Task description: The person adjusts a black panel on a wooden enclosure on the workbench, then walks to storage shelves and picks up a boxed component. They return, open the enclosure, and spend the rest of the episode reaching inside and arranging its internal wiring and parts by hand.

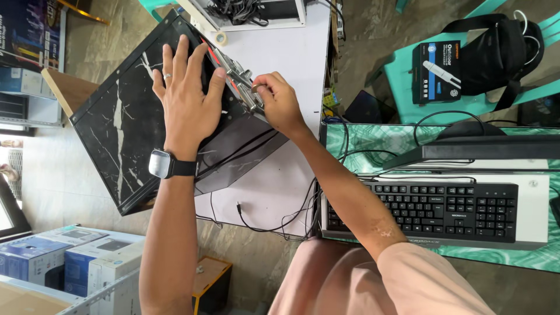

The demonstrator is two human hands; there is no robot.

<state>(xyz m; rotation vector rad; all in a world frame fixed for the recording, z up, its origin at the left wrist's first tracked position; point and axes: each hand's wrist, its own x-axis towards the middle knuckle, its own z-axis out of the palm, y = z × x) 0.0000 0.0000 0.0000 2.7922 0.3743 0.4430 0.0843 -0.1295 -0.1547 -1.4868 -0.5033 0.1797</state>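
Head view, left hand [188,105] fingers spread flat on one black case [125,134]; right hand [279,104] fingers pinching metal bracket [240,81]; one keyboard [423,210]

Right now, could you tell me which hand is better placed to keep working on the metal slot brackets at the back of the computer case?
The right hand: its fingertips already pinch the metal slot brackets. The left hand lies flat on the black computer case, apparently steadying it.

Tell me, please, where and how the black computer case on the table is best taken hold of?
Probably by its two long edges, from both sides. The computer case lies flat and tilted on the white table, its broad marbled panel smooth; the left hand only presses flat on it, and the right hand occupies the metal rear edge.
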